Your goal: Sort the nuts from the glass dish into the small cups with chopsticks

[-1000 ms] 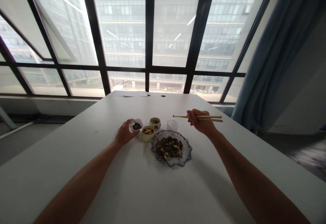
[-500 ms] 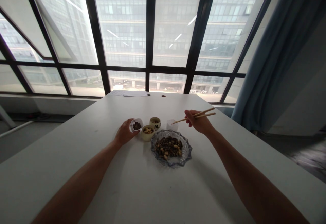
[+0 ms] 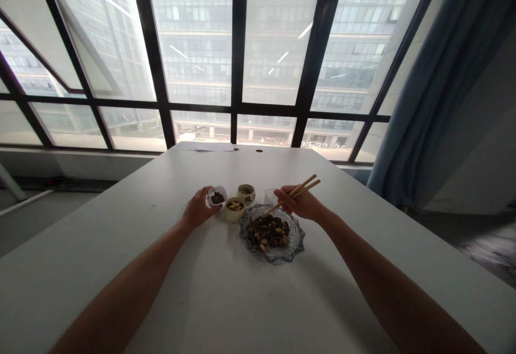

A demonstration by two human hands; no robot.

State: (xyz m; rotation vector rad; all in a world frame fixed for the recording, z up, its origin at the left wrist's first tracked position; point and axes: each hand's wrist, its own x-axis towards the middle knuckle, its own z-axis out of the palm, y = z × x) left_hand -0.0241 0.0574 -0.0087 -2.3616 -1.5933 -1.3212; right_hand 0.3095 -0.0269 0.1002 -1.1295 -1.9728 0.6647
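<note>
From the head camera I see my right hand (image 3: pixel 300 203) with its fingers clenched around a pair of chopsticks (image 3: pixel 293 194). Their tips point down and to the left, and they reach the far rim of the glass dish (image 3: pixel 296 234) — it is full of dark seeds mixed with some pale nuts. Whether the tips already pinch something I cannot tell; they are too small here.

My left hand (image 3: pixel 197 211) rests on the surface (image 3: pixel 226 300), its fingers grasping a small white cup (image 3: pixel 216 197) that holds dark seeds and is tilted a little toward the dish. Just beside it stands a cream cup with pale nuts (image 3: pixel 234 208), and behind that one another cream cup (image 3: pixel 245 193). A clear plastic cup (image 3: pixel 269 195) stands near the chopsticks, partly hidden by my hand.

I judge the step to be sorting — picking one piece from the mix in the dish. The next move calls for a fine pinch on a single piece, and a steady lift across to the matching cup without dropping it.
</note>
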